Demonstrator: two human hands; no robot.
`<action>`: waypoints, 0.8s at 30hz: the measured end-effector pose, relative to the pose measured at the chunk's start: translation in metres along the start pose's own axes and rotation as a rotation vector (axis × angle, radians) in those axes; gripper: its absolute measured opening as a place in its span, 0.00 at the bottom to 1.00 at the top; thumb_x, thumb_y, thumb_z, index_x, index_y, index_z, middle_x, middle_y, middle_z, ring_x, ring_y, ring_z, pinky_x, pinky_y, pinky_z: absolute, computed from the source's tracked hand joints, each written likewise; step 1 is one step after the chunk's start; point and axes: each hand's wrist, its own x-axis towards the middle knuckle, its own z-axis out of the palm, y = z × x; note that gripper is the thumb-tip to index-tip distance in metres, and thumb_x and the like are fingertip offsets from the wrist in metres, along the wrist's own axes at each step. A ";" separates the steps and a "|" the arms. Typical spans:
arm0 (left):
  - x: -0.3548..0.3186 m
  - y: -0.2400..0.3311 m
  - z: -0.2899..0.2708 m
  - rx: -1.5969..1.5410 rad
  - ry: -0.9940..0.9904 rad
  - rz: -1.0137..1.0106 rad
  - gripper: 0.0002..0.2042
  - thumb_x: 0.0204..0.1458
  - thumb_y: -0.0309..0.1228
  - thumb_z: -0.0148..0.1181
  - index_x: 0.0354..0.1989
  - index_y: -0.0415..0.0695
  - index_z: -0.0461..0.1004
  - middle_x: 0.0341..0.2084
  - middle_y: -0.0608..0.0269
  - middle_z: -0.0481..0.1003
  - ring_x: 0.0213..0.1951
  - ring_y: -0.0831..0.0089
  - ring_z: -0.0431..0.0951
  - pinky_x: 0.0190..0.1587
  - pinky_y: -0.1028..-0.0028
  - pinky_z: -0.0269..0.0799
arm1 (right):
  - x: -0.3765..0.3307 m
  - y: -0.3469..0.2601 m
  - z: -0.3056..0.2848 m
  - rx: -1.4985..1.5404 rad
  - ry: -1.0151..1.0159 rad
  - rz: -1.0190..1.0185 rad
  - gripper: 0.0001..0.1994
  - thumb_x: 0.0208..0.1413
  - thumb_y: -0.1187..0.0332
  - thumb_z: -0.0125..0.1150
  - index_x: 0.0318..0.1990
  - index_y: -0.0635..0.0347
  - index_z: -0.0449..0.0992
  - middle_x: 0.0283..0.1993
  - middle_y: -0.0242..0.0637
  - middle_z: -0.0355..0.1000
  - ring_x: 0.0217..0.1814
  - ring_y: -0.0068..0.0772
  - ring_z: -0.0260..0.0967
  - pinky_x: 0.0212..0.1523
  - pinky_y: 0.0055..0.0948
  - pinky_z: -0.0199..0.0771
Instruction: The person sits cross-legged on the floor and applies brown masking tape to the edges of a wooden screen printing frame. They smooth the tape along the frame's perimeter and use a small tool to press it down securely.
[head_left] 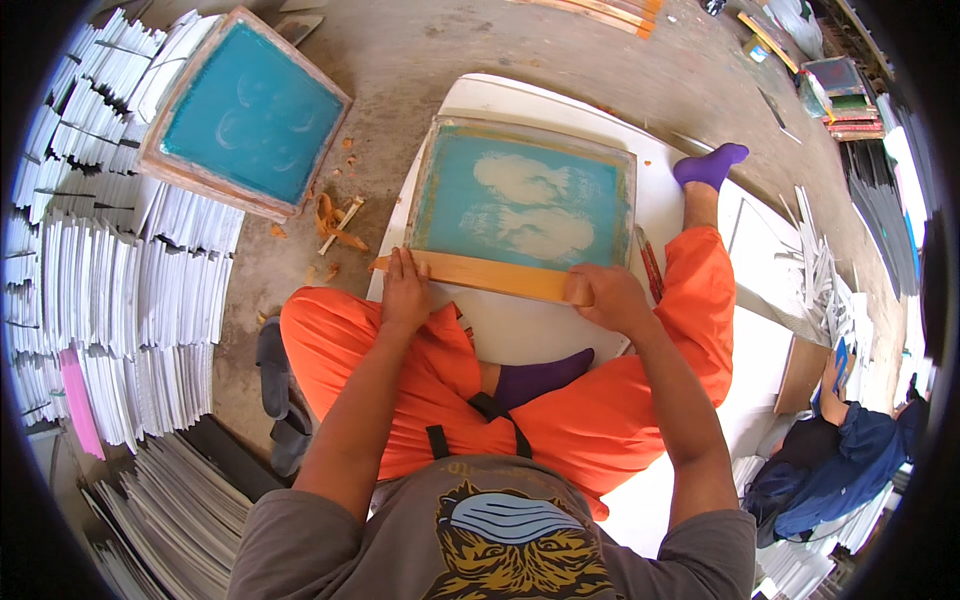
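Observation:
A screen-printing frame [530, 137] with teal mesh and two pale shapes lies flat on a white board [490, 95] before me. Along its near edge runs a strip of glossy brown tape [490, 274]. My left hand [405, 292] is laid on the strip's left part, fingers stretched out and pressing down. At the strip's right end my right hand [610, 298] is closed around it; whether a roll is inside the fist is hidden.
A second teal screen [255, 115] leans on stacked white sheets [95, 270] at left. Crumpled brown scraps [330, 218] and dark sandals [280, 390] lie on the floor. A red-handled tool [649, 265] rests beside the frame. Another person [840, 460] works at lower right.

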 end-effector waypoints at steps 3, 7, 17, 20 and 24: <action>0.003 -0.038 0.021 0.256 0.061 0.159 0.32 0.72 0.42 0.43 0.74 0.28 0.51 0.73 0.30 0.52 0.74 0.41 0.56 0.73 0.51 0.56 | -0.011 0.012 -0.011 -0.020 -0.014 0.003 0.28 0.46 0.58 0.75 0.57 0.52 0.77 0.49 0.39 0.81 0.51 0.49 0.77 0.55 0.45 0.74; 0.001 0.001 -0.005 -0.008 0.006 0.009 0.32 0.72 0.42 0.43 0.74 0.28 0.51 0.73 0.29 0.53 0.73 0.38 0.56 0.72 0.50 0.57 | -0.041 0.048 -0.014 -0.024 0.091 -0.051 0.31 0.46 0.50 0.76 0.57 0.51 0.76 0.48 0.39 0.81 0.52 0.48 0.77 0.57 0.45 0.70; 0.002 -0.007 0.000 -0.003 0.007 -0.037 0.32 0.72 0.44 0.41 0.75 0.31 0.51 0.75 0.35 0.50 0.74 0.41 0.55 0.74 0.50 0.55 | -0.056 0.052 -0.041 -0.141 -0.072 0.102 0.34 0.41 0.47 0.80 0.57 0.46 0.79 0.50 0.34 0.80 0.50 0.39 0.76 0.53 0.38 0.67; 0.003 -0.008 0.002 0.026 0.009 -0.023 0.32 0.72 0.44 0.41 0.75 0.31 0.51 0.75 0.35 0.50 0.74 0.41 0.55 0.74 0.50 0.55 | -0.065 0.065 -0.029 -0.171 -0.030 0.106 0.34 0.40 0.47 0.80 0.57 0.46 0.80 0.46 0.33 0.80 0.49 0.37 0.76 0.52 0.36 0.65; 0.001 -0.009 0.001 -0.002 0.019 -0.018 0.31 0.72 0.43 0.42 0.75 0.31 0.52 0.75 0.34 0.51 0.74 0.40 0.55 0.74 0.50 0.55 | -0.073 0.071 -0.027 -0.039 0.066 0.136 0.33 0.40 0.47 0.80 0.56 0.47 0.80 0.43 0.32 0.79 0.48 0.36 0.75 0.53 0.36 0.65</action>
